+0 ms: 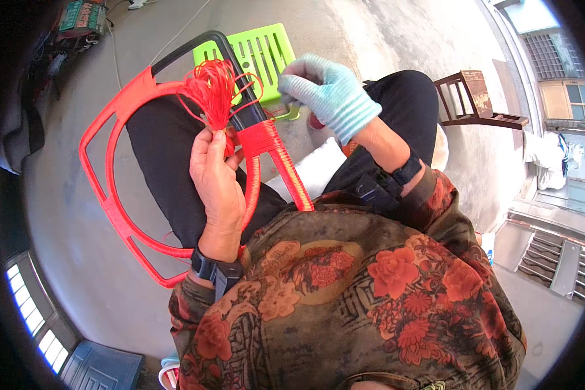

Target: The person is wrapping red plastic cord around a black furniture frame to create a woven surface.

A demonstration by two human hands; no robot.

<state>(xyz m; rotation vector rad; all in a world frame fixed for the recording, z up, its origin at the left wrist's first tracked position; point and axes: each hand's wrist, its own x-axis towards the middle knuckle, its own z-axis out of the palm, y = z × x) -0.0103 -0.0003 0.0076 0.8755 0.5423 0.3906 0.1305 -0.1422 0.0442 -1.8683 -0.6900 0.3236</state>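
A black frame (190, 49) lies across my left thigh, much of it wound tightly with red cord, with a round red-wrapped ring (112, 156) inside it. My bare left hand (216, 159) pinches the base of a loose bundle of red cord (213, 88), beside a broad wrapped band (259, 136) on the frame. The bundle's loops fan out above my fingertips and cross the black bar. My right hand (328, 91), in a pale blue striped glove, is raised to the right of the frame, apart from it. Its fingers are curled together; what they hold, if anything, is hidden.
Beyond the frame stands a lime-green slatted plastic stool (261, 55). A wooden chair (472, 101) is on the right. White material (322, 170) lies between my legs. At the far left are dark machinery (78, 29) and a pale cable on the concrete floor (78, 260).
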